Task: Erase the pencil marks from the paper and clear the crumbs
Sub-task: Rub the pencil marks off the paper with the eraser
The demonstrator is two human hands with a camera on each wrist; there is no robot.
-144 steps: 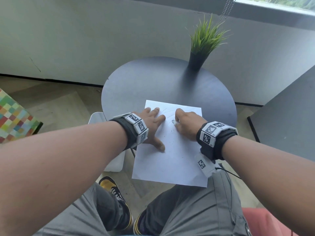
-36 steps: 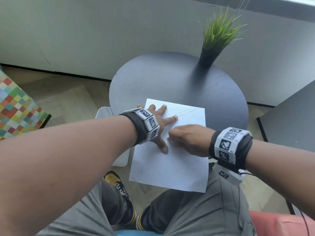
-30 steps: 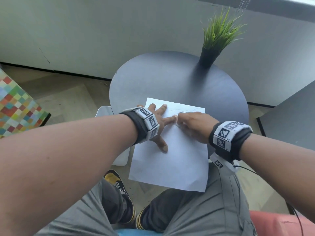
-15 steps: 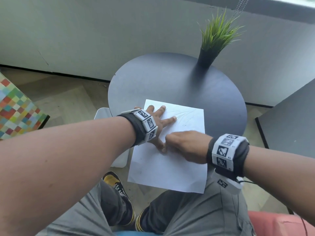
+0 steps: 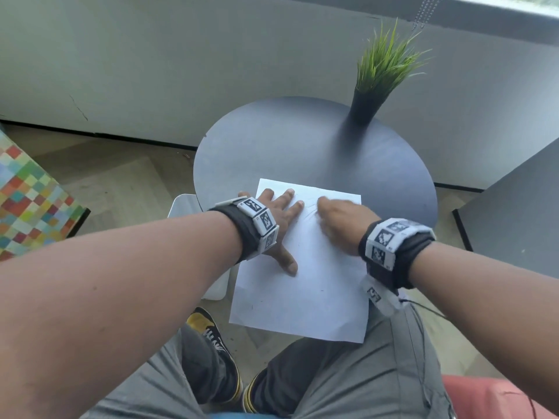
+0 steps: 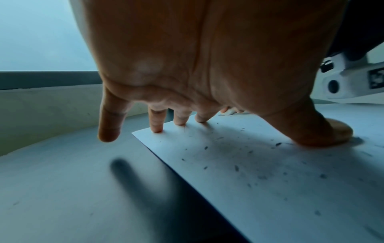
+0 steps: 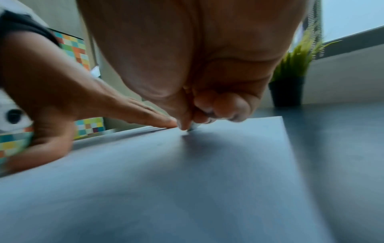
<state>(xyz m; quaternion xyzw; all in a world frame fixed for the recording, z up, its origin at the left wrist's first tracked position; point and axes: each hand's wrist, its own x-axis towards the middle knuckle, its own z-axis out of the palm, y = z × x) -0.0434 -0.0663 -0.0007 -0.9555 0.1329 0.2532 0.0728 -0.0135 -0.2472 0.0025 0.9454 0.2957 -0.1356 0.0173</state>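
A white sheet of paper (image 5: 305, 285) lies on the round dark table (image 5: 302, 146), its near part hanging over the table's edge. Faint pencil marks (image 5: 308, 211) show near its far edge. My left hand (image 5: 278, 219) lies flat with spread fingers (image 6: 158, 121) on the sheet's far left part and presses it down. My right hand (image 5: 338, 219) pinches a small white eraser (image 7: 194, 126) and holds its tip on the paper just right of the left fingertips. Dark crumbs (image 6: 236, 167) are scattered over the paper (image 6: 270, 180) by the left thumb.
A potted grass plant (image 5: 381, 74) stands at the table's far right. A white stool (image 5: 193, 237) stands under the table's left edge. A dark tabletop (image 5: 514, 213) is at the right, a colourful checked block (image 5: 27, 201) at the left. My knees are below the sheet.
My right hand has slid with the eraser from the sheet's middle, by the left thumb, back up to the pencil marks at the far edge. The left hand has stayed pressed on the paper.
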